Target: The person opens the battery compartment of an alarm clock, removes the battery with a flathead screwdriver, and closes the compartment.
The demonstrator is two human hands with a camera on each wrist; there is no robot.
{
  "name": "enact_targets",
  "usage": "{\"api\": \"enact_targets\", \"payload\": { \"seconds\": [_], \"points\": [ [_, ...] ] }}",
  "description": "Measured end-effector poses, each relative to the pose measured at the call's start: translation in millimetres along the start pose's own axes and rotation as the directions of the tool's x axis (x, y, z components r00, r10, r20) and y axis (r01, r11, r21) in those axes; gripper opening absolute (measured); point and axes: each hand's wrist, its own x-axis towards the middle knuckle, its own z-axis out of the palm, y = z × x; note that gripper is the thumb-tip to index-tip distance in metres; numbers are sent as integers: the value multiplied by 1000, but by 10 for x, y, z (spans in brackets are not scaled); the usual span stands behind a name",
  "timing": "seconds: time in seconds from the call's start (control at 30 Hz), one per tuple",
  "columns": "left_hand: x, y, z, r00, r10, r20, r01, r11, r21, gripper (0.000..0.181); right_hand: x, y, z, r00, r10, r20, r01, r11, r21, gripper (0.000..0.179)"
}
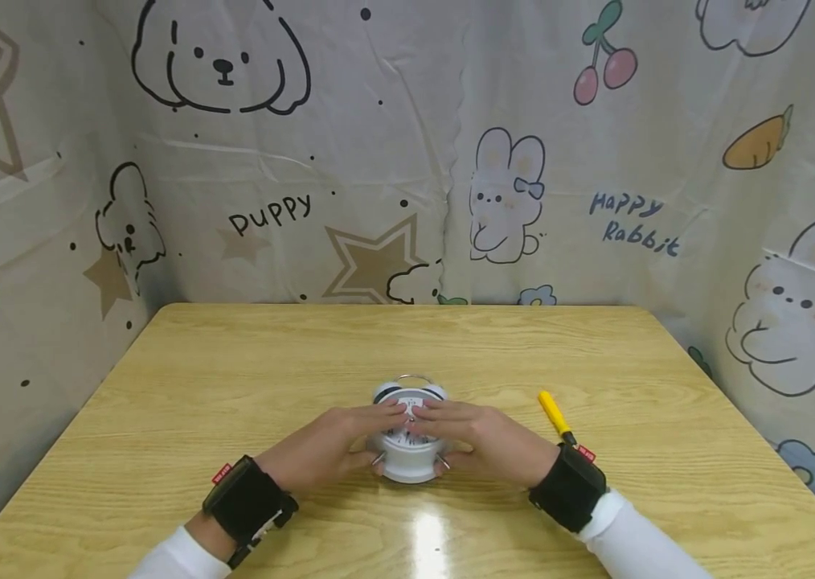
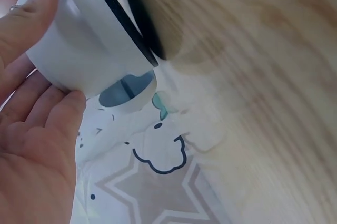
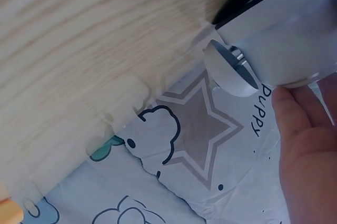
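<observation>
A white twin-bell alarm clock (image 1: 411, 462) lies face up in front of me, its bells and wire handle away from me and its short metal legs on my side. From the left, my left hand (image 1: 331, 446) grips it, fingers over the face and thumb low on the casing by a leg. My right hand (image 1: 483, 438) holds the opposite side the same way. Both hands' fingertips come close together over the dial and cover part of it. In the left wrist view the clock's casing (image 2: 79, 39) shows its dark back rim close to the tabletop.
On the wooden table (image 1: 270, 354), a yellow-handled tool (image 1: 554, 412) lies to the right, its dark end partly behind my right wrist's black band (image 1: 570, 490). A printed curtain (image 1: 378, 161) hangs around the table's back and sides.
</observation>
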Motion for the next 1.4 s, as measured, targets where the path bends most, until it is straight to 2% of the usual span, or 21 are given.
{"api": "enact_targets", "payload": {
  "seconds": [0.27,0.63,0.8,1.03,1.17,1.4],
  "points": [
    [-17,10,-72,1000,10,-22,-13,990,-141,65,-19,22,-57,999,47,-2,-46,988,147,63],
    [-21,10,-84,997,16,-73,-34,967,-253,58,-26,6,-125,997,74,-21,-66,967,245,57],
    [-25,24,-85,994,-2,-112,-26,969,-244,55,-27,14,-114,997,74,-31,-64,967,247,54],
    [-18,20,-73,988,42,-149,-71,978,-195,51,-25,8,-107,996,70,-54,-56,972,228,52],
    [-11,15,-56,985,45,-168,-76,980,-186,50,-23,0,-111,994,83,-72,-64,970,235,50],
    [-32,50,-72,992,-14,-127,-14,976,-216,59,-13,6,-121,986,127,-108,-92,954,287,46]
  ]
}}
